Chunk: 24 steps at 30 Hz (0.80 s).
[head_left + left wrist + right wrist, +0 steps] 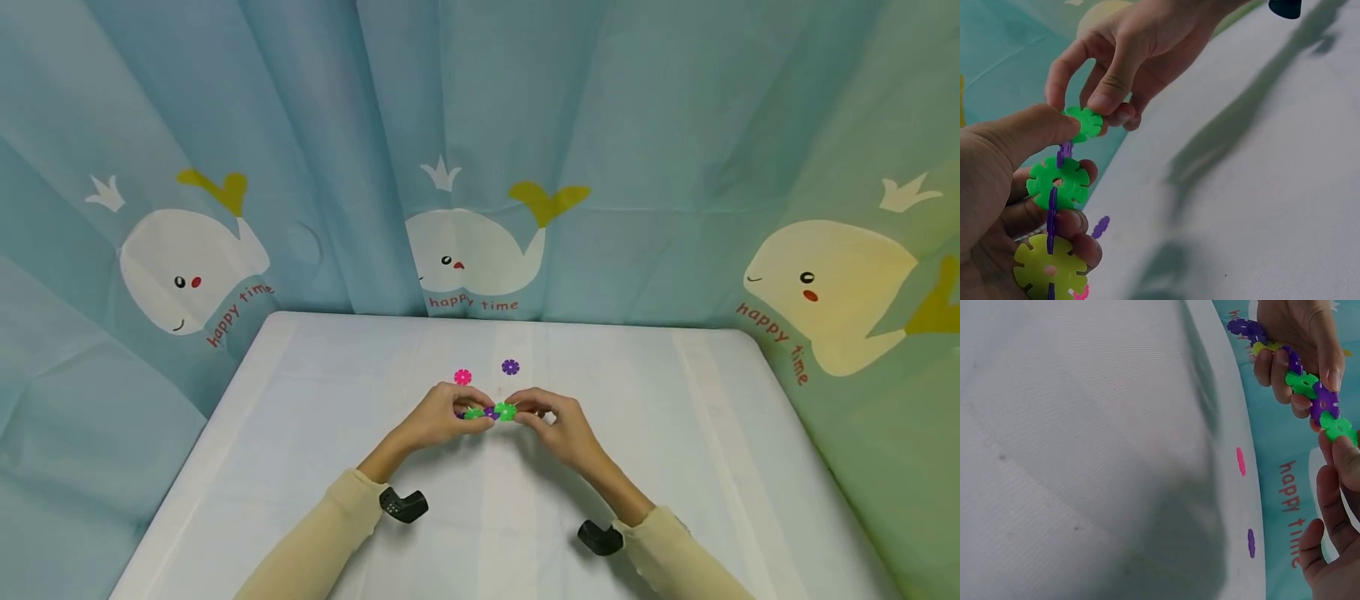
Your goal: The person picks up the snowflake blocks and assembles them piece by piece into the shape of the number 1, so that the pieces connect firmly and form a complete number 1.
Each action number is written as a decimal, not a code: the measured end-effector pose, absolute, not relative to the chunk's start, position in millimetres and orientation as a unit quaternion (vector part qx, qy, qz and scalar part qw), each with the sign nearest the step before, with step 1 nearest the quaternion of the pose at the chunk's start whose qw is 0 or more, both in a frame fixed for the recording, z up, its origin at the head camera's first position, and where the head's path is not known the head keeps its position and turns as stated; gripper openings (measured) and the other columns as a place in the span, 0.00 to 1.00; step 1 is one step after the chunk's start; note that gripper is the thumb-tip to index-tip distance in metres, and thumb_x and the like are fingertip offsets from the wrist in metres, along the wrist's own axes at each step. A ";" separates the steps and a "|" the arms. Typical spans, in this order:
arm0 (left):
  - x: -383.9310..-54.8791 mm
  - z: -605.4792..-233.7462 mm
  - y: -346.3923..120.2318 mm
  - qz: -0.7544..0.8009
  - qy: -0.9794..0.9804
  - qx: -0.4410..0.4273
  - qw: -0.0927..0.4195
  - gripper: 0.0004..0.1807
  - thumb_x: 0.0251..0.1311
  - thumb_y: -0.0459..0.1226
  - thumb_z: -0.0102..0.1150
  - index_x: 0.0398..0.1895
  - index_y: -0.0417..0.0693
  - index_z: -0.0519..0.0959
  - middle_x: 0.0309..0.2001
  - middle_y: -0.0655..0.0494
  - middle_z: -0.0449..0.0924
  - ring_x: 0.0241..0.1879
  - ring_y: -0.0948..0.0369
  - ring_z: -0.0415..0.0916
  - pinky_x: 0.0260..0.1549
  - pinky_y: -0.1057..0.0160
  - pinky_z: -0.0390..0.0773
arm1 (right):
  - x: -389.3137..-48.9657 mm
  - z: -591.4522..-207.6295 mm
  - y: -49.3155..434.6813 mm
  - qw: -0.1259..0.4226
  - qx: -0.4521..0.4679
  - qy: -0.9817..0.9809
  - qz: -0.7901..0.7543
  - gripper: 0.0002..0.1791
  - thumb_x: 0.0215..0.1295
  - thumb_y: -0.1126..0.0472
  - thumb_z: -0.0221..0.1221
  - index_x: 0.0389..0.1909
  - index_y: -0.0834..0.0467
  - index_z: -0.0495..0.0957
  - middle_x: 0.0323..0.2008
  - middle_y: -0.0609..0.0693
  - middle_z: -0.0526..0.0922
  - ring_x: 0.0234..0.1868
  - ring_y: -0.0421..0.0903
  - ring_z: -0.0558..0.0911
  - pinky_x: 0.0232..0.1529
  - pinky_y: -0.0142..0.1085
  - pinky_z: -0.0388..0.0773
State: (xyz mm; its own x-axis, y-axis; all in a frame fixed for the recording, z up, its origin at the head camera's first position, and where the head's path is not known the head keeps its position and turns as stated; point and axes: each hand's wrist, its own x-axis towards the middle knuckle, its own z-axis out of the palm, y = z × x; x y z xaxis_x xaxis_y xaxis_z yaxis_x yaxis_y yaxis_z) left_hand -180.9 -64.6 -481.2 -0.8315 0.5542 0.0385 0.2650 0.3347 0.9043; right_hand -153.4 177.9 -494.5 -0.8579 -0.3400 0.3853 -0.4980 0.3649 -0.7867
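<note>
A chain of slotted flower-shaped plastic discs runs between the two hands, with purple, green and yellow pieces joined edge to edge. My left hand [438, 414] holds the chain along its fingers; a yellow disc [1050, 265] and a green disc [1058, 182] lie against them in the left wrist view. At the chain's right end, my right hand [562, 425] pinches another green disc [506, 412] between thumb and fingers. That disc meets a purple disc [1324, 403] in the right wrist view. The left fingers partly cover the chain in the head view.
Beyond the hands, a loose pink disc [462, 377] and a loose purple disc [511, 367] lie on the white table [637, 375]. A blue-green curtain [637, 125] with whale prints hangs behind the table's far edge. Dark wrist devices [403, 505] sit at both sleeves.
</note>
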 end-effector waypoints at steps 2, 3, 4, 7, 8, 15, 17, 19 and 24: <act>-180.5 -481.1 -65.0 0.509 0.810 0.256 0.139 0.12 0.61 0.36 0.72 0.46 0.40 0.87 0.38 0.52 0.87 0.34 0.61 0.80 0.34 0.68 0.77 | -152.7 -496.0 177.7 0.078 0.250 -0.823 0.504 0.12 0.64 0.70 0.67 0.47 0.57 0.86 0.35 0.51 0.89 0.34 0.44 0.84 0.36 0.36 0.77; -180.5 -481.7 -65.4 0.506 0.811 0.259 0.138 0.13 0.61 0.37 0.73 0.46 0.41 0.87 0.38 0.53 0.87 0.34 0.62 0.81 0.35 0.68 0.78 | -152.4 -497.3 177.5 0.077 0.248 -0.823 0.505 0.12 0.64 0.71 0.67 0.47 0.57 0.86 0.34 0.52 0.89 0.34 0.44 0.84 0.36 0.37 0.77; -181.4 -483.9 -65.9 0.504 0.811 0.263 0.137 0.13 0.61 0.38 0.73 0.46 0.43 0.87 0.38 0.55 0.87 0.35 0.64 0.81 0.37 0.67 0.79 | -152.1 -498.7 177.3 0.078 0.246 -0.824 0.504 0.12 0.64 0.71 0.67 0.47 0.57 0.86 0.34 0.52 0.89 0.34 0.45 0.84 0.36 0.37 0.78; -184.5 -492.1 -66.1 0.488 0.818 0.278 0.124 0.14 0.62 0.40 0.72 0.49 0.46 0.86 0.39 0.58 0.88 0.37 0.65 0.82 0.40 0.65 0.80 | -152.2 -505.7 177.5 0.078 0.238 -0.825 0.507 0.13 0.64 0.70 0.67 0.49 0.58 0.86 0.35 0.51 0.89 0.34 0.46 0.84 0.36 0.36 0.78; -184.8 -493.5 -65.9 0.480 0.821 0.286 0.114 0.15 0.62 0.39 0.71 0.50 0.46 0.86 0.40 0.58 0.88 0.38 0.65 0.82 0.41 0.65 0.80 | -151.7 -507.0 177.2 0.075 0.235 -0.825 0.509 0.14 0.64 0.70 0.67 0.50 0.58 0.86 0.35 0.51 0.89 0.34 0.46 0.84 0.36 0.36 0.78; -185.6 -499.1 -63.3 0.433 0.828 0.354 0.020 0.15 0.61 0.33 0.67 0.52 0.43 0.84 0.38 0.57 0.88 0.38 0.60 0.83 0.39 0.65 0.80 | -150.0 -512.9 174.9 0.031 0.203 -0.815 0.542 0.13 0.66 0.69 0.67 0.51 0.61 0.85 0.35 0.51 0.89 0.33 0.43 0.83 0.35 0.33 0.79; -185.0 -499.4 -63.2 0.431 0.828 0.358 0.010 0.15 0.59 0.33 0.68 0.50 0.44 0.84 0.37 0.57 0.88 0.38 0.61 0.83 0.40 0.64 0.80 | -149.9 -514.2 173.7 0.021 0.197 -0.806 0.558 0.13 0.66 0.69 0.67 0.51 0.62 0.85 0.35 0.53 0.89 0.33 0.48 0.85 0.35 0.32 0.80; -184.7 -499.9 -63.4 0.424 0.832 0.357 0.007 0.15 0.58 0.33 0.69 0.49 0.46 0.85 0.36 0.58 0.88 0.36 0.61 0.82 0.39 0.64 0.80 | -149.9 -515.8 172.8 0.011 0.191 -0.796 0.575 0.13 0.65 0.70 0.67 0.51 0.63 0.84 0.35 0.55 0.89 0.35 0.55 0.86 0.35 0.31 0.80; -183.8 -502.8 -64.9 0.402 0.843 0.357 0.002 0.15 0.56 0.35 0.73 0.48 0.50 0.85 0.35 0.59 0.87 0.33 0.63 0.80 0.37 0.66 0.80 | -149.8 -520.8 170.9 -0.013 0.178 -0.780 0.600 0.13 0.66 0.69 0.67 0.51 0.65 0.84 0.36 0.58 0.90 0.37 0.65 0.86 0.36 0.30 0.81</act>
State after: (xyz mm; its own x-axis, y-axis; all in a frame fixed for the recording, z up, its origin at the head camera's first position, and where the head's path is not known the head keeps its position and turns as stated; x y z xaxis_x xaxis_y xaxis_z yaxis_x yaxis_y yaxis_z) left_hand -183.8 -64.9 -502.8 -0.7449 0.6042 0.2830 0.6005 0.4223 0.6791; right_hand -149.8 170.9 -520.8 -0.9362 -0.2939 0.1928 -0.2615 0.2157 -0.9408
